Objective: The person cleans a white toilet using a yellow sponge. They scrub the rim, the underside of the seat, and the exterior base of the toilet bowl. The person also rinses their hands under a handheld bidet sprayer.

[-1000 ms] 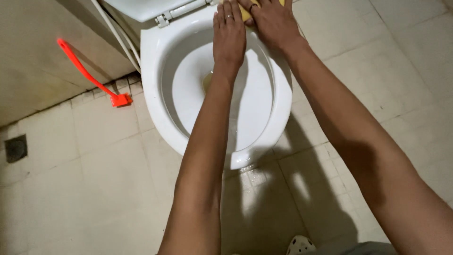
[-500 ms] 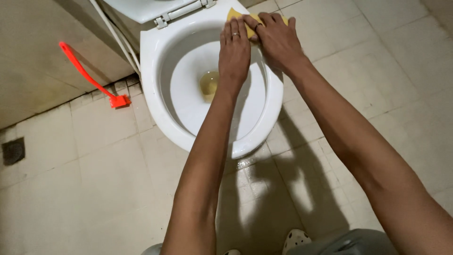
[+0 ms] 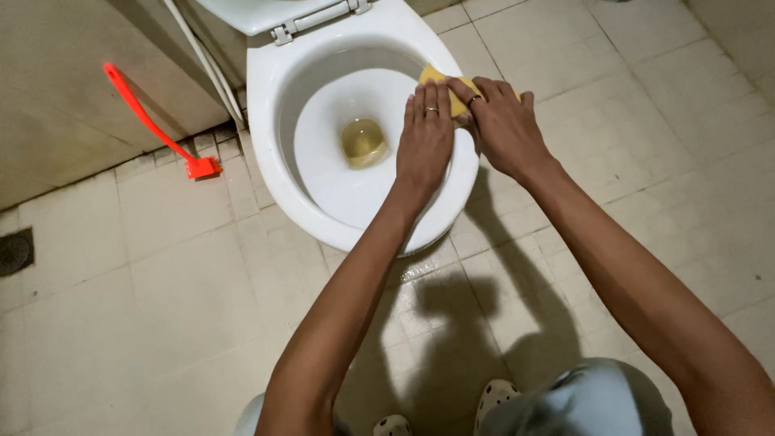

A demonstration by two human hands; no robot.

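Note:
A white toilet bowl [image 3: 266, 105] fills the upper middle of the head view, with yellowish water at its bottom. My right hand [image 3: 504, 125] presses a yellow sponge [image 3: 440, 81] onto the right side of the rim, fingers curled over it. My left hand [image 3: 426, 141] lies flat, fingers together, on the rim just beside the sponge and touches its edge. Most of the sponge is hidden under my fingers.
A red long-handled brush [image 3: 149, 121] leans against the left wall, its head on the tiled floor. A white hose [image 3: 202, 69] runs down beside the bowl. A floor drain [image 3: 14, 252] sits at the far left. My spotted slippers [image 3: 492, 396] show at the bottom.
Both hands and the sponge have slid along the right side of the rim from the back near the hinge toward the front. The view has tilted downward.

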